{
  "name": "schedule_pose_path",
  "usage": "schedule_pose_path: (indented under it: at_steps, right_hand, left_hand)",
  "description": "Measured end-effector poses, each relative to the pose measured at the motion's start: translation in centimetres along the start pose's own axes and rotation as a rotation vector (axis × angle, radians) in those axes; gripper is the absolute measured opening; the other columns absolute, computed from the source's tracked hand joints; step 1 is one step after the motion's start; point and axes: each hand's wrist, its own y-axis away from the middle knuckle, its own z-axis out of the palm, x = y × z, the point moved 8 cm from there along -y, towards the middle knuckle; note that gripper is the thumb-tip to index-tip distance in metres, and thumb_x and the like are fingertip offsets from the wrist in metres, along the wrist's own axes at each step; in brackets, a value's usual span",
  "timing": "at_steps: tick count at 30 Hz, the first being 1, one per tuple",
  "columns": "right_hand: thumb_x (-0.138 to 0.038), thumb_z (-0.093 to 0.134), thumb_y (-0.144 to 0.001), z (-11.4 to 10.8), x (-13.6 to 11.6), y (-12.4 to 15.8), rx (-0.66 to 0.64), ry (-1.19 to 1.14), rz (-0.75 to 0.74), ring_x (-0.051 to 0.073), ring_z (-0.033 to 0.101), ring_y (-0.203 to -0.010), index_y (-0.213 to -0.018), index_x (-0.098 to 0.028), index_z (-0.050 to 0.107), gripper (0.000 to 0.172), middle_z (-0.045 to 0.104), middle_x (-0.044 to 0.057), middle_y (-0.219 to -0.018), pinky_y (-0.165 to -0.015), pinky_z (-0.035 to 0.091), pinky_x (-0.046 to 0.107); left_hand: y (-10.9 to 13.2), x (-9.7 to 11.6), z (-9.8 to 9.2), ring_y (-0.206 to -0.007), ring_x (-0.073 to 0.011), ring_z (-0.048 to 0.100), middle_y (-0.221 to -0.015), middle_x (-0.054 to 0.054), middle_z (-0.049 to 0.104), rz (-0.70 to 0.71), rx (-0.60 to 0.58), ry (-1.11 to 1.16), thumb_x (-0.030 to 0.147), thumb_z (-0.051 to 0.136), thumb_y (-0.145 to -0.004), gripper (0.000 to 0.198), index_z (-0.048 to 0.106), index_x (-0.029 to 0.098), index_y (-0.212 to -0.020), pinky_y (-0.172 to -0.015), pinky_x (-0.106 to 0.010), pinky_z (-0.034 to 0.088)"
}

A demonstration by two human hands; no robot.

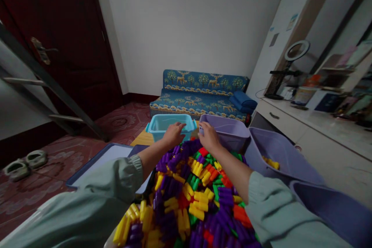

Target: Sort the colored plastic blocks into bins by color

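Observation:
A heap of several plastic building pieces [192, 197], purple, yellow, red and green, fills the space right in front of me. My left hand [173, 133] reaches over the heap's far end and rests with curled fingers on the near rim of a light blue bin [162, 124]. My right hand [208, 136] sits at the near corner of a lavender bin [232, 130], fingers curled down against the rim. What the fingers hold, if anything, is hidden. Both arms wear pale green sleeves.
A second lavender bin [279, 151] with a few yellow pieces stands at the right, and a third one [334, 209] lies nearer. A blue-rimmed white board [101, 159] lies left. Behind are a blue patterned sofa [200, 93], a dark door, a ladder, slippers and a cabinet.

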Motion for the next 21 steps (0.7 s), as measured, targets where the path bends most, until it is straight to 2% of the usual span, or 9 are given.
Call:
schedule_pose_path:
  at_steps: [2, 4, 6, 8, 10, 12, 16, 21]
  right_hand:
    - [-0.011, 0.052, -0.082, -1.8, 3.3, 0.4, 0.067, 0.057, 0.098, 0.025, 0.045, -0.129, -0.129, -0.011, 0.053, 0.047, 0.051, 0.016, -0.138, -0.108, 0.034, 0.036]
    - [-0.012, 0.052, -0.082, -3.2, 6.3, 1.0, 0.109, 0.112, 0.181, 0.028, 0.044, -0.128, -0.129, -0.01, 0.052, 0.047, 0.051, 0.017, -0.137, -0.106, 0.034, 0.04]
    - [-0.013, 0.054, -0.081, -3.9, 8.5, 1.6, 0.118, 0.16, 0.242, 0.031, 0.046, -0.125, -0.13, -0.01, 0.052, 0.049, 0.055, 0.018, -0.132, -0.103, 0.035, 0.044]
    - [-0.013, 0.057, -0.079, -4.0, 9.9, 2.3, 0.099, 0.199, 0.274, 0.032, 0.05, -0.12, -0.129, -0.012, 0.054, 0.049, 0.06, 0.018, -0.126, -0.1, 0.035, 0.046]
    - [-0.012, 0.058, -0.078, -3.7, 10.4, 3.0, 0.075, 0.226, 0.282, 0.031, 0.053, -0.115, -0.123, -0.016, 0.059, 0.044, 0.064, 0.016, -0.118, -0.098, 0.035, 0.047]
    - [-0.012, 0.057, -0.079, -3.4, 10.4, 3.5, 0.065, 0.241, 0.281, 0.03, 0.055, -0.112, -0.114, -0.02, 0.064, 0.037, 0.067, 0.012, -0.112, -0.098, 0.034, 0.045]
    - [-0.013, 0.054, -0.082, -3.1, 10.1, 4.6, 0.072, 0.237, 0.299, 0.027, 0.058, -0.107, -0.104, -0.023, 0.068, 0.028, 0.069, 0.009, -0.106, -0.096, 0.033, 0.042]
    - [-0.013, 0.054, -0.082, -3.1, 9.9, 5.7, 0.072, 0.219, 0.32, 0.022, 0.061, -0.099, -0.093, -0.024, 0.068, 0.021, 0.071, 0.005, -0.099, -0.09, 0.035, 0.036]
  left_hand:
    - [-0.8, 3.1, 0.7, -0.123, -0.0245, 0.052, -0.135, -0.014, 0.054, 0.115, -0.007, 0.026, 0.018, 0.057, -0.081, 0.057, 0.045, 0.015, -0.137, -0.105, -0.036, 0.039]
    - [-1.6, 5.9, 1.9, -0.127, -0.0235, 0.049, -0.14, -0.013, 0.049, 0.206, -0.019, 0.041, 0.016, 0.057, -0.079, 0.063, 0.042, 0.016, -0.14, -0.107, -0.035, 0.038]
    - [-2.5, 8.1, 3.1, -0.133, -0.0256, 0.042, -0.146, -0.015, 0.042, 0.253, -0.024, 0.044, 0.013, 0.057, -0.077, 0.069, 0.037, 0.015, -0.143, -0.11, -0.039, 0.035]
    - [-3.3, 9.3, 4.4, -0.137, -0.0295, 0.036, -0.148, -0.017, 0.038, 0.262, -0.027, 0.038, 0.01, 0.056, -0.074, 0.074, 0.033, 0.014, -0.145, -0.11, -0.045, 0.033]
    - [-3.7, 9.9, 5.3, -0.137, -0.033, 0.033, -0.145, -0.018, 0.042, 0.256, -0.028, 0.027, 0.009, 0.056, -0.073, 0.075, 0.034, 0.013, -0.144, -0.11, -0.05, 0.033]
    - [-3.8, 9.9, 5.8, -0.133, -0.034, 0.037, -0.136, -0.017, 0.05, 0.248, -0.026, 0.012, 0.009, 0.054, -0.073, 0.07, 0.04, 0.014, -0.141, -0.108, -0.05, 0.034]
    - [-3.3, 9.6, 5.8, -0.114, -0.0281, 0.053, -0.116, -0.013, 0.059, 0.25, -0.029, -0.011, 0.009, 0.049, -0.077, 0.055, 0.053, 0.017, -0.131, -0.102, -0.043, 0.04]
    - [-2.2, 9.5, 5.5, -0.103, -0.0239, 0.058, -0.105, -0.009, 0.064, 0.271, -0.043, -0.008, 0.007, 0.046, -0.078, 0.05, 0.061, 0.022, -0.123, -0.097, -0.038, 0.045]
